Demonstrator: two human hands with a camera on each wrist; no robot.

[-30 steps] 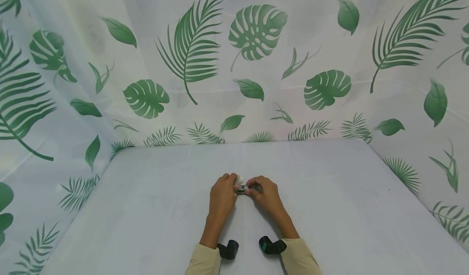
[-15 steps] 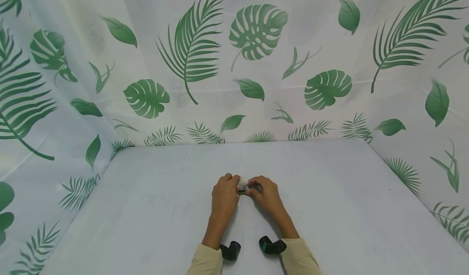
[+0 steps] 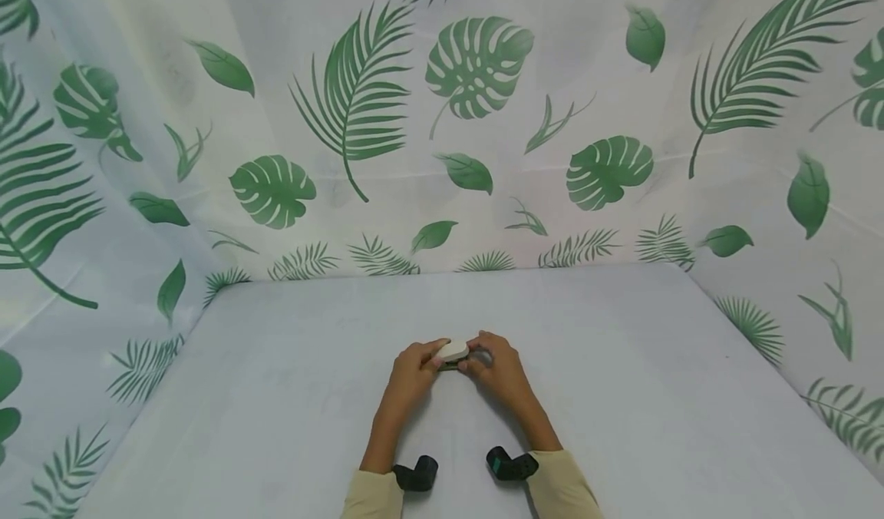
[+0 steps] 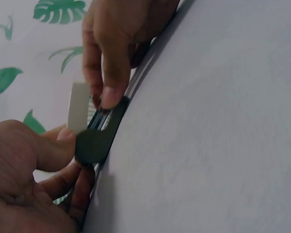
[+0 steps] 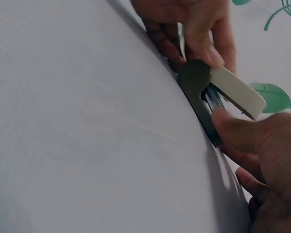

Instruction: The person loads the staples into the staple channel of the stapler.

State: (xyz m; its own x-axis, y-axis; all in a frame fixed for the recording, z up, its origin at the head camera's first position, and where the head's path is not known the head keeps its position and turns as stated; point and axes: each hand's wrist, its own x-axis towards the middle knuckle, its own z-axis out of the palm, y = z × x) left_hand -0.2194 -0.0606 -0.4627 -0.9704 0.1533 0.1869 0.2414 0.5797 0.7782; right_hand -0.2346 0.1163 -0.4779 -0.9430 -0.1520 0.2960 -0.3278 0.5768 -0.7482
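Observation:
Between the two hands is a small stapler with a dark green body [image 5: 194, 80], a cream top cover [image 5: 238, 92] and a metal channel [image 5: 213, 98] inside. The cover stands raised at an angle from the body in the right wrist view. My left hand [image 3: 413, 369] grips the rounded end, its thumb by the cover's base. At the other end, my right hand [image 3: 503, 365] pinches the stapler, with the thumb over the metal channel. In the head view the cover hides most of the metal. The stapler is at or just above the table; which, I cannot tell.
A white cloth-covered table [image 3: 276, 396] spreads around the hands. Behind it and along both sides hangs a white curtain [image 3: 387, 219] printed with green leaves. Black wrist cameras [image 3: 417, 474] sit at the beige cuffs.
My left hand has shifted left and slightly towards me, its fingers lower around the stapler's end. The cream cover now shows over the metal part seen before. My right hand keeps its grip.

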